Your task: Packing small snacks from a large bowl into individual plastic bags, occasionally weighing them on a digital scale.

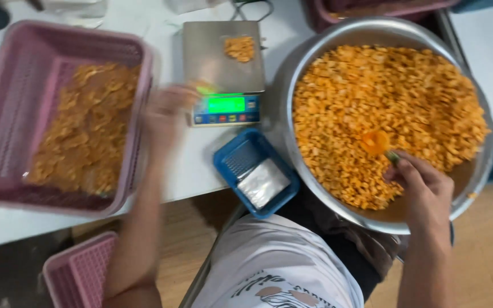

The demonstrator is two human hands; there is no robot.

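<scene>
A big metal bowl point(480, 182) at the right is full of small orange snack pieces point(383, 97). My right hand point(423, 188) is in the bowl, shut on the handle of an orange scoop point(376, 141) that rests in the snacks. My left hand point(169, 111) is blurred with motion between the pink basket point(7, 108) and the digital scale point(223, 71); whether it holds anything cannot be told. A small heap of snacks point(241, 48) lies on the scale's steel plate. The pink basket holds several filled clear bags of snacks point(87, 131).
A small blue basket point(229, 157) with clear plastic bags point(263, 182) sits at the table's front edge between scale and bowl. Another pink basket point(81, 274) stands on the floor at the lower left. A dark red basket point(383, 8) is behind the bowl.
</scene>
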